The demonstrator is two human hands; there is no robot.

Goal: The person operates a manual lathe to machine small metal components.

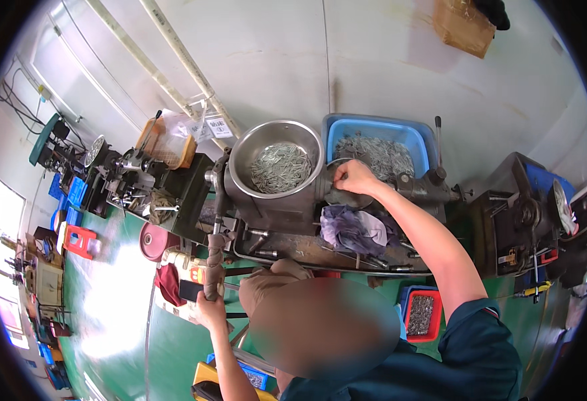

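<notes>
Lever handle (214, 257) is gripped by left hand (210, 309); right hand (353, 178), pinched at machine chuck (337, 194), is best kept steady.

Shiny steel bowl (276, 164), blue plastic bin (380, 134), crumpled cloth (355, 230).

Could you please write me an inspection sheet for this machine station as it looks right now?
Surface: green floor; dark machine tray.
Job's things: steel bowl of small metal parts; blue bin of the same; wrapped lever.
Clutter: purple rag, red bin, red stool.
Hands: left hand grips the lever; right hand pinches at the machine beside the bowl.
Cables: black wires on the far left wall.
Surroundings: second machine at right, white pipes.
</notes>
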